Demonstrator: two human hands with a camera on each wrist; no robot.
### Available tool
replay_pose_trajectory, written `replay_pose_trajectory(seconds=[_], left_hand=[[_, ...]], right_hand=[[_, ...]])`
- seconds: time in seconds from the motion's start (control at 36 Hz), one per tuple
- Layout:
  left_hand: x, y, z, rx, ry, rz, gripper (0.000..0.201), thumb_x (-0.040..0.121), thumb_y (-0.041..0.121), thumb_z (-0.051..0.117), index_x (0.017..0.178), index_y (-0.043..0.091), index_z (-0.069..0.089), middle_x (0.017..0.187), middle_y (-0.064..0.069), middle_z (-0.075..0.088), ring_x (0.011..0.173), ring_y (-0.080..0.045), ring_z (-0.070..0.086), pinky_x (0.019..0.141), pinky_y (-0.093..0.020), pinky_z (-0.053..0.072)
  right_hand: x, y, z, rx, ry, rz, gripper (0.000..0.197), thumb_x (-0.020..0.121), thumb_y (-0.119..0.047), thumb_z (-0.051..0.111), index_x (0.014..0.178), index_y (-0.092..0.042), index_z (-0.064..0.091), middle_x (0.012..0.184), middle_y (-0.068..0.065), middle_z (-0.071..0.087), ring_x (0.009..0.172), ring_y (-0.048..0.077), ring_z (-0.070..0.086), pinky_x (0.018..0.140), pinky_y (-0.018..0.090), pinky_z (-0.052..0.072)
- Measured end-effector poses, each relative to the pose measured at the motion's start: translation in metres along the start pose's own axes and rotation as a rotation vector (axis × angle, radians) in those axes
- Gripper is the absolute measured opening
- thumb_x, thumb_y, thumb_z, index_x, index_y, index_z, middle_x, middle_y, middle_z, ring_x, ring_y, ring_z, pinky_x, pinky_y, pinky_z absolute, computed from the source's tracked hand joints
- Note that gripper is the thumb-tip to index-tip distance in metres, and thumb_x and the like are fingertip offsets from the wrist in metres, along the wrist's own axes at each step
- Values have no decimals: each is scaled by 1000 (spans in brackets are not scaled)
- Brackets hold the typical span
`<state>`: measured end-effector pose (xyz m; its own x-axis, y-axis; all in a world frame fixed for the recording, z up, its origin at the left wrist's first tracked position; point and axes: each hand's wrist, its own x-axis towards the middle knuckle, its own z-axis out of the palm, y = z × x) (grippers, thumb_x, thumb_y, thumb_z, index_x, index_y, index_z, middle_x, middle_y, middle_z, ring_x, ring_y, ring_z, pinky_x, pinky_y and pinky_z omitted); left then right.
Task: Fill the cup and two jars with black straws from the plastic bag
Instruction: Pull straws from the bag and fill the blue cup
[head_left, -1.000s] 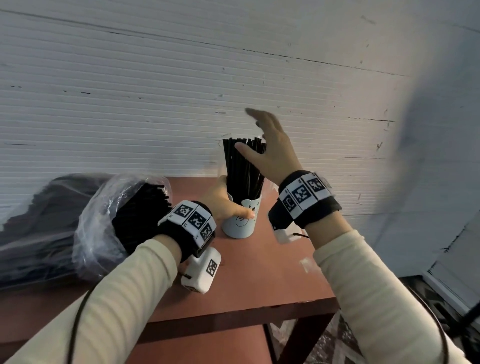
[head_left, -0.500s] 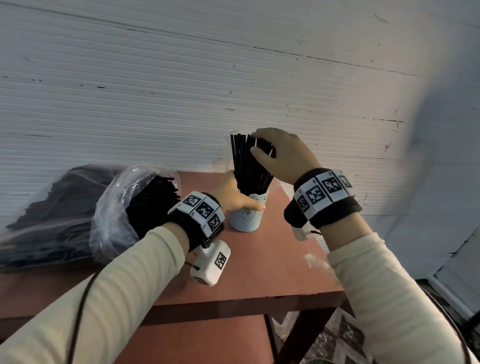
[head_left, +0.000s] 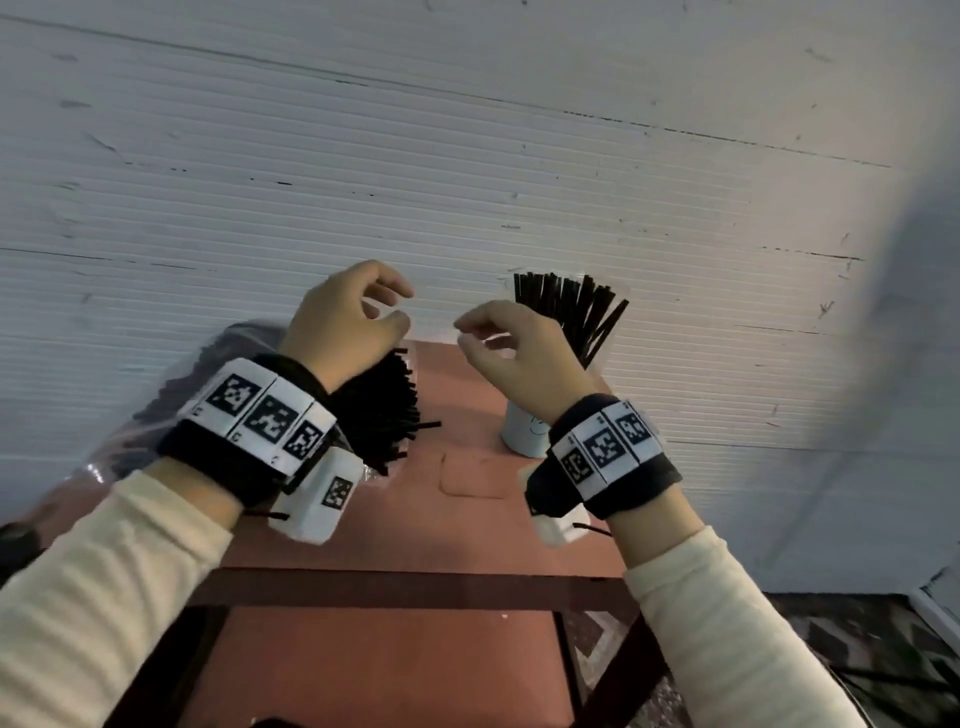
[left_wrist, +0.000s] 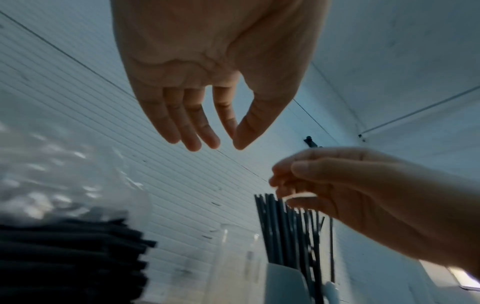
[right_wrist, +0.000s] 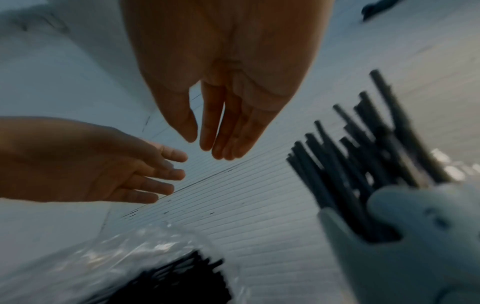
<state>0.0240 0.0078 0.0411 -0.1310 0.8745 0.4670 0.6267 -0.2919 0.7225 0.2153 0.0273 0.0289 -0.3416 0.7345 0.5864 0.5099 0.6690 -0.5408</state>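
Hovering both hands empty, my left hand (head_left: 345, 319) and right hand (head_left: 511, 348) loose in grip, above the bench (head_left: 467, 525); the cup (head_left: 522, 434) stands full near its far right corner, the bag (head_left: 156, 415) lies left for reloading.

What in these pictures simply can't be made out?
- The two jars: no view clearly shows them; the left wrist view has only a blurred clear shape beside the cup.
- The cup's printed face: head view, the right hand and wrist cover most of it.
- The plastic bag's far end: head view, behind the left hand and wristband.
- How many straws: too crowded to count.
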Motion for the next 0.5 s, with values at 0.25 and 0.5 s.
replay_pose_trajectory(seconds=[0.25, 0.5], left_hand=[[-17, -44, -39, 322, -271, -130, 47, 82, 23, 75, 127, 27, 59, 101, -11, 62, 84, -22, 58, 63, -24, 40], [-17, -62, -38, 303, -229, -111, 57, 86, -10, 54, 129, 27, 58, 133, -4, 59, 47, -7, 46, 37, -13, 34]], right_hand=[[-3, -19, 47, -297, -611, 142, 50, 87, -30, 68, 133, -21, 51, 117, 1, 55, 104, 17, 53, 86, 24, 39], [-6, -27, 72, -94, -471, 172, 19, 83, -8, 71, 100, -16, 73, 93, -5, 65, 87, 10, 63, 76, 14, 47]])
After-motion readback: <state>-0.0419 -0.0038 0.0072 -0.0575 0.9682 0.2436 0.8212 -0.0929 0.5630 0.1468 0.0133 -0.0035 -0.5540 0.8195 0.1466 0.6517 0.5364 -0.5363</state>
